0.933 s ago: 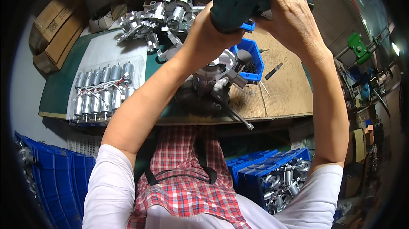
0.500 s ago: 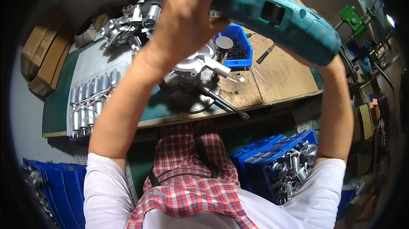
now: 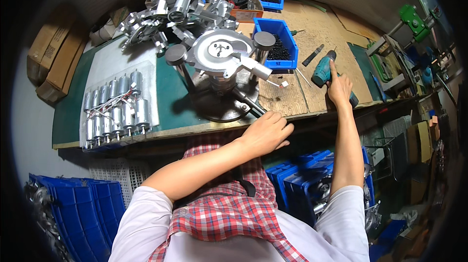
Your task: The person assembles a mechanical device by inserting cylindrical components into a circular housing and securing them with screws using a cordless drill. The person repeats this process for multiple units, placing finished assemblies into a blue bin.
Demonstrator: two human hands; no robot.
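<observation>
My left hand (image 3: 267,132) is closed around the end of a dark metal lever (image 3: 251,104) at the table's front edge. The lever comes out of a round, dark steel fixture (image 3: 209,108). On top of that fixture lies a silver cast-metal housing (image 3: 204,57), between two round-topped posts. On the right, my right hand (image 3: 341,89) grips a teal cordless drill (image 3: 321,70) lying on cardboard. One finger stretches along the drill's body, and its bit points away from me.
Small dark screws fill a blue bin (image 3: 296,52) behind the fixture. Silver castings (image 3: 181,10) are piled at the back left. Several small motors (image 3: 117,108) lie at left. A black-handled tool (image 3: 313,54) is beside the drill. Blue crates (image 3: 73,208) stand below.
The drill has come down from above the fixture to the cardboard at right, with my right hand on it. My left hand has dropped from the drill's front to the lever.
</observation>
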